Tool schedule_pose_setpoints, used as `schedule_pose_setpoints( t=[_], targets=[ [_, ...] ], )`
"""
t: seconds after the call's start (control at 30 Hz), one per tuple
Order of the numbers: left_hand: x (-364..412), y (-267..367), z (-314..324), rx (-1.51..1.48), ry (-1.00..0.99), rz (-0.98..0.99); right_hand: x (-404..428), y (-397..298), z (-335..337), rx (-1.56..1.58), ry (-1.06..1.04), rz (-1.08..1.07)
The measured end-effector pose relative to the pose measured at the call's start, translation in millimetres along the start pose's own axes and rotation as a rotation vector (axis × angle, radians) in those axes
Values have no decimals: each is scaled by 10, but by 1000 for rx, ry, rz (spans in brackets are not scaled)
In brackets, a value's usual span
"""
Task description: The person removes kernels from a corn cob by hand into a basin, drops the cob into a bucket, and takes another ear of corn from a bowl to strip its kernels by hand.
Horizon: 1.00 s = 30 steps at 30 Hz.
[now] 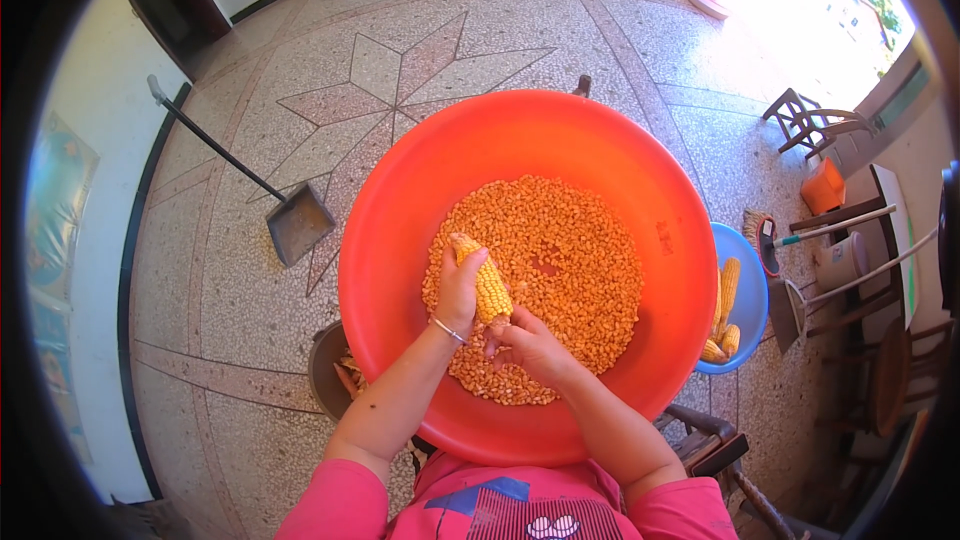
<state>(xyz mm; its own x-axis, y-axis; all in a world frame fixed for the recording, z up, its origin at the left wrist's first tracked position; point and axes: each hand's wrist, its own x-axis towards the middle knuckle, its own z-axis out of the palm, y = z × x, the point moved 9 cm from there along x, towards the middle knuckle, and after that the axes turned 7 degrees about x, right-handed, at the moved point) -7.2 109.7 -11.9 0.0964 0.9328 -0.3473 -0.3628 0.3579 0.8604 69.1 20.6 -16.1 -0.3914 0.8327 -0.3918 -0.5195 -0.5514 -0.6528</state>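
My left hand (pixel 459 289) is wrapped around a yellow ear of corn (pixel 491 291), its thumb lying along the upper side. The ear is tilted, with its tip up to the left and its lower end towards my right hand (pixel 529 345). There, the right thumb and forefinger pinch the lower end; the other fingers are curled and partly hidden. Most rows on the visible side still carry kernels. Both hands are over a large red-orange plastic basin (pixel 405 187), whose bottom holds a broad layer of loose corn kernels (pixel 570 262).
A blue basin (pixel 754 307) with several ears of corn (pixel 730 285) stands right. Left, a dark bucket (pixel 324 371) holds cobs or husks, partly hidden. A long-handled dustpan (pixel 300 225) lies on the terrazzo floor. A wooden chair (pixel 701 439), broom (pixel 766 240) and second dustpan (pixel 787 311) are rightward.
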Motion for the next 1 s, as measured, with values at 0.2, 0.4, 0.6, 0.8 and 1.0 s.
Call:
schedule_pose_setpoints(
  t=[0.2, 0.4, 0.6, 0.8, 1.0],
  targets=[
    [-65, 149, 85, 132, 9, 153, -19, -70, 23, -126, 0, 0],
    [3, 72, 7, 103, 22, 81, -9, -93, -33, -269, 22, -82],
    [-13, 72, 15, 119, 28, 60, -20, -57, -50, -97, 45, 2],
    [-86, 204, 48, 304, 61, 270, -22, -88, 1, -205, 42, -34],
    [-97, 237, 63, 451, 63, 357, -6, -53, -44, -332, 65, -65]
  ],
)
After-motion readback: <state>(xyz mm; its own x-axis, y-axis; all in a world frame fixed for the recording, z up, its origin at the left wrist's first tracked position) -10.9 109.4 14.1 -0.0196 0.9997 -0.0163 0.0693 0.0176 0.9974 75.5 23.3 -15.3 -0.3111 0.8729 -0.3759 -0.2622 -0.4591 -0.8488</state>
